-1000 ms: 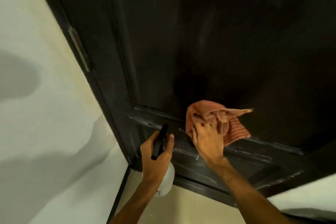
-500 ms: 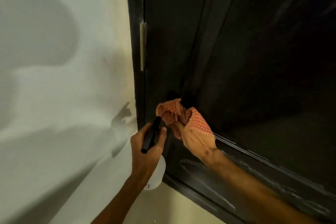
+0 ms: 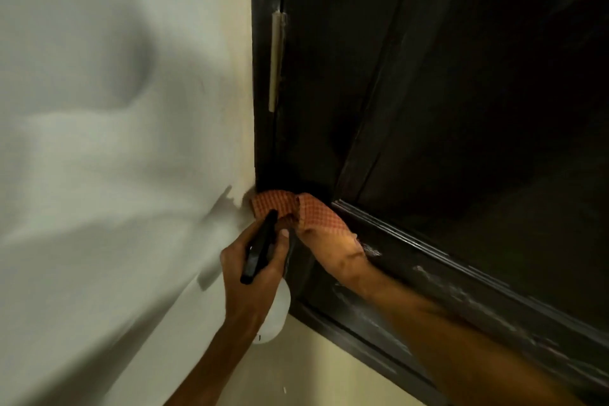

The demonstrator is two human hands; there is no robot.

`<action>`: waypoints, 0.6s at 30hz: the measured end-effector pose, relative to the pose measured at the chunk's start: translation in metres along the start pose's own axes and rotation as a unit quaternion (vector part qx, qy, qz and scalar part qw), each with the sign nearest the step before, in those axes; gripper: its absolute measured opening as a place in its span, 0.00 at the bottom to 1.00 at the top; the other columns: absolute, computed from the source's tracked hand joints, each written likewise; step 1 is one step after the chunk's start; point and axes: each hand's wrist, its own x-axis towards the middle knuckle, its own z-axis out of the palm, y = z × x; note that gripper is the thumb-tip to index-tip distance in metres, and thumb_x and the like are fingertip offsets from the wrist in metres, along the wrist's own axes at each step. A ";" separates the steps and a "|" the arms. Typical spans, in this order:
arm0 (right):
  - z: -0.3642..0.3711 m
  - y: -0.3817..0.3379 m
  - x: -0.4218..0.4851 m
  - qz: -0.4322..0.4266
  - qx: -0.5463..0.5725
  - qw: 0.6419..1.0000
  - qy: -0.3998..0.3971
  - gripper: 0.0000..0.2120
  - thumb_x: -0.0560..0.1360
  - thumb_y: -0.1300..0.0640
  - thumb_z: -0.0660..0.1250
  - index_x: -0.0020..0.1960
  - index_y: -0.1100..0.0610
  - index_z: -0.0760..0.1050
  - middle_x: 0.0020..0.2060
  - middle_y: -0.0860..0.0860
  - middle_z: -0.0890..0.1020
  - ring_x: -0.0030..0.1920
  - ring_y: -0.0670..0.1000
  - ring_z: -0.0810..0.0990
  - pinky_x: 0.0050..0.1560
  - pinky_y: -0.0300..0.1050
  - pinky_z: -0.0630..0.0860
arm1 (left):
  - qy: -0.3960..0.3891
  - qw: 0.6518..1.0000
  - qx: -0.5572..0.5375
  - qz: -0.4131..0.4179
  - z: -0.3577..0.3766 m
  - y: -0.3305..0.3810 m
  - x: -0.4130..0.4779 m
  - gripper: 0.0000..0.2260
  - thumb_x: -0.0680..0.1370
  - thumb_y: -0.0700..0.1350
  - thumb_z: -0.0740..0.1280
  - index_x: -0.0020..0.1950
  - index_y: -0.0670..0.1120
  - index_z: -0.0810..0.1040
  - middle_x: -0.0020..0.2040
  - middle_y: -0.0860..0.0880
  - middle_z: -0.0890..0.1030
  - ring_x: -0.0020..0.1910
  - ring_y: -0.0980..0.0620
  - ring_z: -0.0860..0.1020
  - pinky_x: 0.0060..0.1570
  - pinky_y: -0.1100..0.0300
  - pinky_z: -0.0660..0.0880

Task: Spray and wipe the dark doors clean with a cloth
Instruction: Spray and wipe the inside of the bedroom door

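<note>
Nearest, the left hand (image 3: pixel 250 277) is wrapped round the neck of the spray bottle (image 3: pixel 275 318). The black trigger head points up toward the door and the white body hangs below the palm, over the pale floor (image 3: pixel 296 372) — carried close, I judge, so another squirt needs no reach. The wrist is straight and the forearm rises from the bottom edge.

Just beyond, the right hand (image 3: pixel 333 247) grips the orange checked cloth (image 3: pixel 316 212). The cloth is bunched over the fingers, which it hides, and pressed into the lower corner where the dark door (image 3: pixel 461 92) meets its frame (image 3: pixel 263 76). That forearm comes in from the right, low along the bottom rail (image 3: pixel 461 300), with the wrist bent inward. The rail shows pale streaks — likely dust or spray not yet wiped.

Further up, a light hinge (image 3: pixel 276 59) sits on the door's edge, and the white wall (image 3: pixel 99 142) lies to the left.
</note>
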 end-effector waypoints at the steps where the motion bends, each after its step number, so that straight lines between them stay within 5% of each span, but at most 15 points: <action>1: 0.012 0.010 -0.006 -0.004 -0.007 1.000 0.013 0.24 0.85 0.42 0.49 0.75 0.50 0.70 0.71 0.52 0.75 0.72 0.55 0.72 0.72 0.53 0.66 | -0.004 1.000 0.005 0.003 0.000 -0.004 -0.006 0.05 0.80 0.47 0.75 0.47 0.50 0.81 0.34 0.59 0.81 0.34 0.58 0.80 0.39 0.66 0.76; 3: 0.020 0.021 -0.021 0.025 -0.065 0.996 0.047 0.20 0.85 0.47 0.53 0.72 0.52 0.73 0.67 0.53 0.78 0.67 0.51 0.77 0.68 0.46 0.71 | -0.002 1.000 0.016 0.023 0.004 -0.011 -0.018 0.08 0.79 0.42 0.75 0.45 0.54 0.80 0.33 0.62 0.82 0.32 0.61 0.80 0.36 0.71 0.75; 5: 0.023 0.035 -0.056 0.092 -0.072 0.984 0.131 0.09 0.82 0.54 0.64 0.61 0.52 0.78 0.52 0.55 0.83 0.49 0.44 0.82 0.50 0.36 0.78 | -0.023 1.000 -0.001 0.013 0.016 -0.020 -0.037 0.07 0.77 0.42 0.74 0.46 0.54 0.81 0.33 0.60 0.82 0.32 0.59 0.81 0.36 0.70 0.76; 8: 0.040 0.083 -0.114 0.091 -0.098 0.940 0.313 0.23 0.74 0.62 0.65 0.68 0.53 0.73 0.58 0.59 0.81 0.53 0.61 0.82 0.54 0.54 0.82 | -0.054 0.998 -0.028 0.015 0.044 -0.037 -0.065 0.06 0.78 0.42 0.74 0.47 0.54 0.83 0.34 0.56 0.83 0.32 0.57 0.81 0.33 0.67 0.77; 10: 0.062 0.117 -0.144 0.105 -0.112 0.917 0.368 0.21 0.72 0.59 0.59 0.65 0.55 0.70 0.55 0.61 0.82 0.44 0.66 0.83 0.45 0.64 0.83 | -0.073 0.996 -0.031 0.035 0.071 -0.051 -0.082 0.06 0.78 0.43 0.75 0.45 0.54 0.83 0.35 0.55 0.84 0.31 0.57 0.80 0.32 0.65 0.76; 13: 0.082 0.152 -0.171 0.121 -0.166 0.884 0.420 0.18 0.71 0.58 0.56 0.60 0.58 0.69 0.50 0.61 0.83 0.34 0.62 0.83 0.31 0.55 0.81 | -0.096 0.992 -0.053 0.062 0.113 -0.069 -0.097 0.06 0.80 0.43 0.74 0.43 0.50 0.82 0.37 0.48 0.84 0.28 0.55 0.78 0.31 0.62 0.75; 15: 0.088 0.171 -0.186 0.130 -0.186 0.861 0.455 0.17 0.71 0.59 0.61 0.59 0.58 0.70 0.50 0.59 0.81 0.36 0.60 0.81 0.32 0.47 0.74 | -0.104 0.988 -0.068 0.095 0.139 -0.077 -0.104 0.07 0.80 0.42 0.73 0.42 0.47 0.82 0.36 0.44 0.83 0.26 0.53 0.77 0.29 0.56 0.74; 18: 0.092 0.191 -0.200 0.142 -0.172 0.825 0.519 0.11 0.70 0.60 0.65 0.53 0.57 0.71 0.50 0.59 0.77 0.44 0.63 0.78 0.48 0.56 0.74 | -0.115 0.982 -0.092 0.117 0.166 -0.084 -0.112 0.08 0.80 0.44 0.73 0.42 0.44 0.81 0.37 0.40 0.83 0.26 0.50 0.76 0.26 0.55 0.74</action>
